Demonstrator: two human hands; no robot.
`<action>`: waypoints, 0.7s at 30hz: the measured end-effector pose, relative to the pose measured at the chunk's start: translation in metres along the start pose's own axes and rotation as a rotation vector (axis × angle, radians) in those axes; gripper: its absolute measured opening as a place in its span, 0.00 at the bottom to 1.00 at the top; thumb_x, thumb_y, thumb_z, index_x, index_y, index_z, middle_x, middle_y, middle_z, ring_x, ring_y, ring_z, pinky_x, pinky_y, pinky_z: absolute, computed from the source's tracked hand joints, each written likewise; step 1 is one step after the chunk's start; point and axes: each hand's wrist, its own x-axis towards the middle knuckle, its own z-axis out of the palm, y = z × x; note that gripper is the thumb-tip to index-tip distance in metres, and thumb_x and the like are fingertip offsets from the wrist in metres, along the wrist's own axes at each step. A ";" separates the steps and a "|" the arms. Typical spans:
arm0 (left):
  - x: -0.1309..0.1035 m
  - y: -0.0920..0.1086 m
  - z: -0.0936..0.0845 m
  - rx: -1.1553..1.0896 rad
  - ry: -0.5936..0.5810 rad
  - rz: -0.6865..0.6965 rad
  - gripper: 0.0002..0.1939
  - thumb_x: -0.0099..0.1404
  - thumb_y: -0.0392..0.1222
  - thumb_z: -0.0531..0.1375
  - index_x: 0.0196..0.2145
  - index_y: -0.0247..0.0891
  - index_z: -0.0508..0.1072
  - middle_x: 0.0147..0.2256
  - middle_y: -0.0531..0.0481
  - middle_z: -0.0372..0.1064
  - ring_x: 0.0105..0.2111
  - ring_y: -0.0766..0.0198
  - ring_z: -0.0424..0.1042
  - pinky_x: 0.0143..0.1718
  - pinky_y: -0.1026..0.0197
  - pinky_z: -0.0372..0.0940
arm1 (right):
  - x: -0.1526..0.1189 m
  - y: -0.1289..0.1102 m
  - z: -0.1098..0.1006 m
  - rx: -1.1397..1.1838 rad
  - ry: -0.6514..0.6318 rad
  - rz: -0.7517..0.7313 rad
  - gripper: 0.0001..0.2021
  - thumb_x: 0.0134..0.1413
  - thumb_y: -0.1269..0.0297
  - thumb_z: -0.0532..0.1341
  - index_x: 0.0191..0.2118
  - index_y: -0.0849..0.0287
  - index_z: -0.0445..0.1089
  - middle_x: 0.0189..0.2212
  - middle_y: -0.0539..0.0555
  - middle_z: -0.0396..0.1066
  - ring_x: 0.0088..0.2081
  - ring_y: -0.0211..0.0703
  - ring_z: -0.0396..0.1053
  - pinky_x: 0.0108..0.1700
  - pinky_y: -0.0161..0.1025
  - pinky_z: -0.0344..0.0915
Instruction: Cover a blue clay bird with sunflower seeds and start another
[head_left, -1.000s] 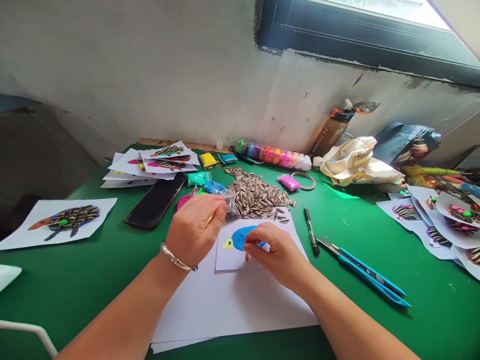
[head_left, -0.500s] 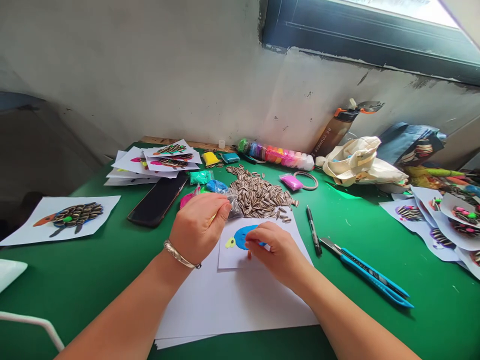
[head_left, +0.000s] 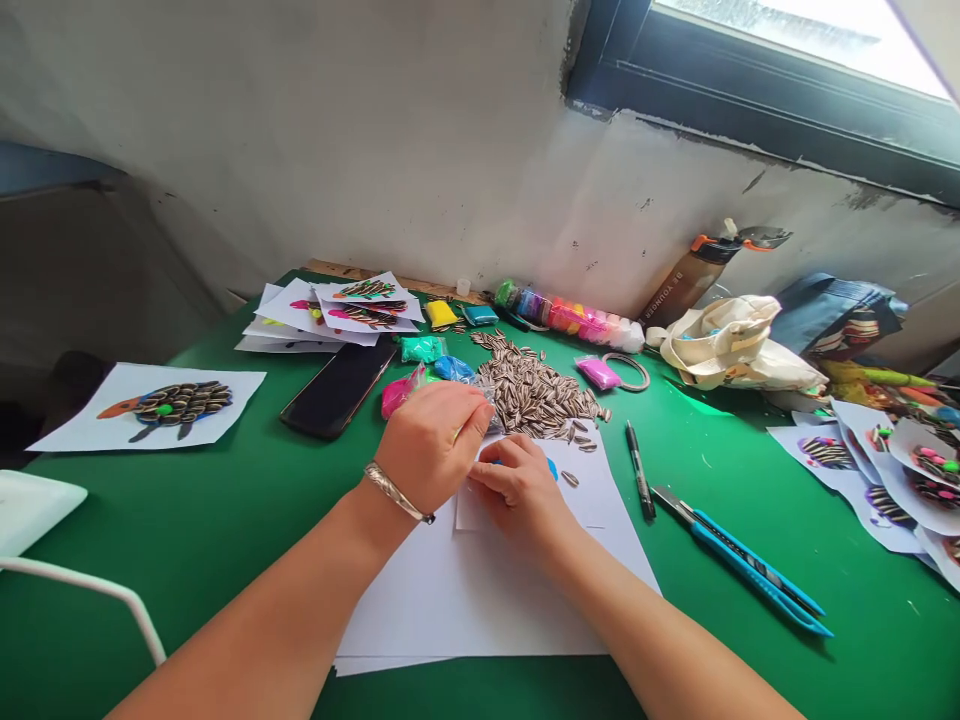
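Note:
My left hand point(head_left: 431, 440), with a bangle on its wrist, is closed above the left edge of a small white card point(head_left: 471, 515). Whatever it holds is hidden by the fingers. The fingers of my right hand point(head_left: 517, 490) are pinched together over the card, close against my left hand; anything in them is too small or hidden to make out. A bit of the blue clay shape point(head_left: 553, 468) on the card shows past my right hand. White paper sheets point(head_left: 495, 620) lie under the card. Behind them sits a heap of striped sunflower seeds point(head_left: 536, 390).
Clay packets, one of them pink point(head_left: 401, 392), and a phone point(head_left: 337, 388) lie to the left. A finished seed picture point(head_left: 180, 408) is farther left. To the right are a pen point(head_left: 639, 470), a blue utility knife point(head_left: 742, 560) and a cloth bag point(head_left: 720, 340).
My right hand has moved left to meet my left hand, covering most of the blue shape and the yellow head. The view has shifted slightly left.

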 end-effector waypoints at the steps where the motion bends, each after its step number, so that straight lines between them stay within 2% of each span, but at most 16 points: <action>1: 0.000 0.000 0.000 -0.003 -0.014 -0.007 0.11 0.65 0.37 0.53 0.32 0.36 0.75 0.34 0.46 0.76 0.37 0.60 0.73 0.43 0.56 0.69 | 0.000 0.000 0.001 -0.011 -0.003 -0.004 0.11 0.54 0.74 0.59 0.32 0.50 0.76 0.31 0.53 0.71 0.37 0.43 0.61 0.39 0.41 0.58; 6: 0.000 0.000 0.001 -0.028 -0.057 -0.026 0.12 0.66 0.37 0.52 0.31 0.37 0.74 0.33 0.47 0.76 0.36 0.60 0.73 0.43 0.55 0.68 | -0.001 -0.002 0.003 -0.043 -0.014 -0.030 0.11 0.56 0.73 0.58 0.32 0.50 0.76 0.32 0.53 0.72 0.38 0.44 0.61 0.40 0.43 0.57; 10: -0.001 -0.001 0.001 -0.034 -0.060 -0.030 0.12 0.66 0.37 0.52 0.30 0.36 0.74 0.32 0.47 0.75 0.36 0.60 0.73 0.42 0.56 0.68 | -0.003 -0.006 -0.005 -0.050 -0.023 -0.035 0.11 0.57 0.71 0.57 0.38 0.51 0.75 0.34 0.55 0.72 0.39 0.46 0.61 0.41 0.44 0.57; 15: -0.001 -0.002 0.001 -0.013 -0.043 -0.025 0.13 0.66 0.37 0.52 0.29 0.37 0.74 0.31 0.48 0.75 0.35 0.61 0.73 0.41 0.57 0.68 | -0.007 -0.004 -0.018 -0.029 -0.010 -0.034 0.15 0.53 0.74 0.56 0.44 0.52 0.73 0.36 0.55 0.71 0.39 0.46 0.62 0.40 0.45 0.58; 21: 0.000 -0.001 0.001 -0.018 -0.062 -0.024 0.13 0.66 0.37 0.51 0.28 0.37 0.73 0.30 0.47 0.75 0.34 0.61 0.72 0.40 0.57 0.68 | -0.009 0.001 -0.013 0.002 -0.021 -0.033 0.15 0.56 0.76 0.55 0.42 0.52 0.73 0.34 0.54 0.72 0.37 0.44 0.63 0.39 0.43 0.59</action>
